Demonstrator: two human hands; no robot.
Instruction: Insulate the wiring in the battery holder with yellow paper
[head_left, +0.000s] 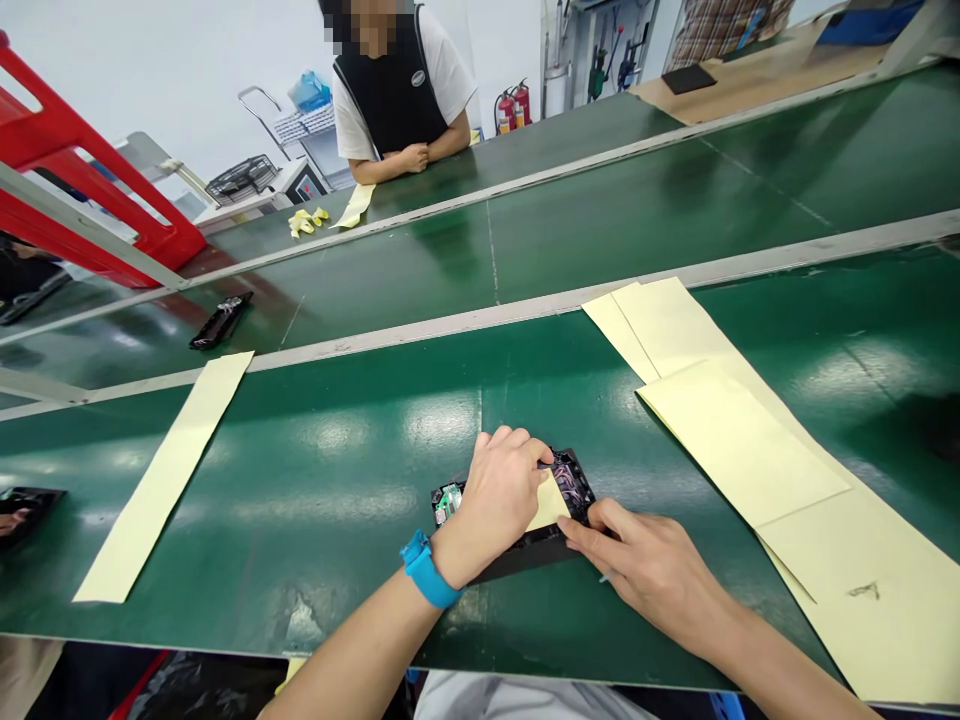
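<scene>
A black plastic housing (529,552) lies on the green bench before me, its inside facing up. Bundled wires (568,482) show at its right end and a green circuit board (448,502) at its left. Over its middle lies a small yellow paper piece (551,503). My left hand (499,490), wearing a blue wristband, reaches across the housing with bent fingers closed at the paper's far edge; the palm hides part of both. My right hand (652,560) grips the housing's near right corner, fingertips touching the paper's corner.
Large yellow paper sheets (750,440) overlap on the right. A yellow strip (169,475) lies on the left, near another black housing (28,515). A further black part (220,321) rests beyond the metal rail (420,330). A person (401,90) leans on the far bench beside yellow scraps (306,222).
</scene>
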